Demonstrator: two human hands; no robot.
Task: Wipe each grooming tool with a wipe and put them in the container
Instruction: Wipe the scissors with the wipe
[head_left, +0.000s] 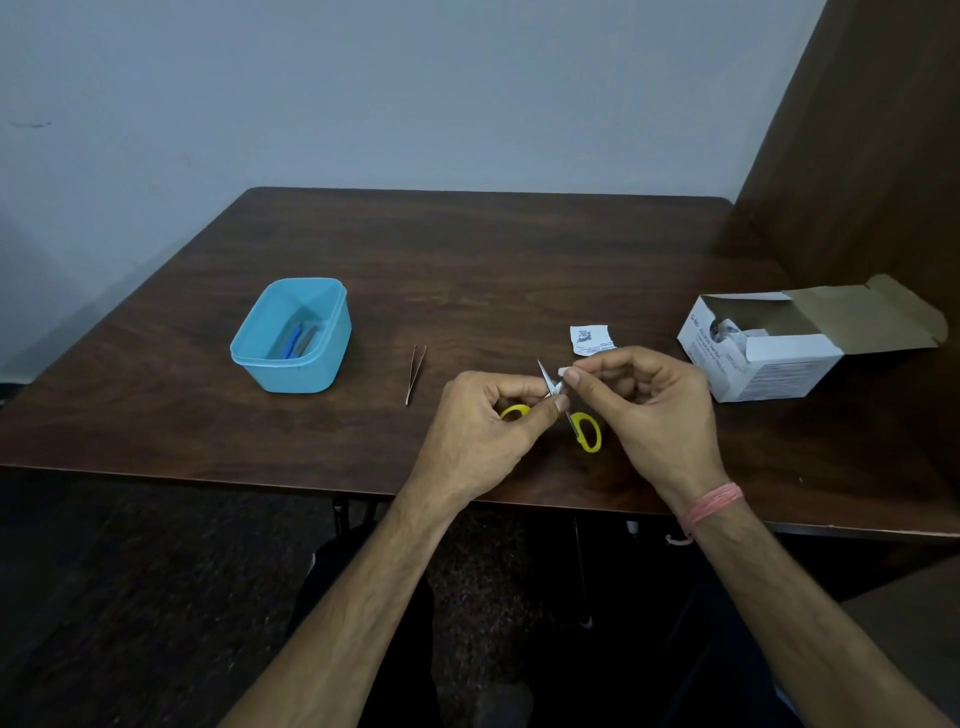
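Small scissors with yellow handles are held above the near part of the table, blades spread apart. My left hand grips one yellow handle loop. My right hand pinches a small white wipe against one blade. Thin metal tweezers lie on the table to the left of my hands. The blue plastic container stands further left and holds a blue tool and a grey one.
A torn white wipe wrapper lies just beyond my right hand. An open white box of swabs stands at the right, its flap raised. A brown wall panel borders the table's right side. The wooden table ends close to my body.
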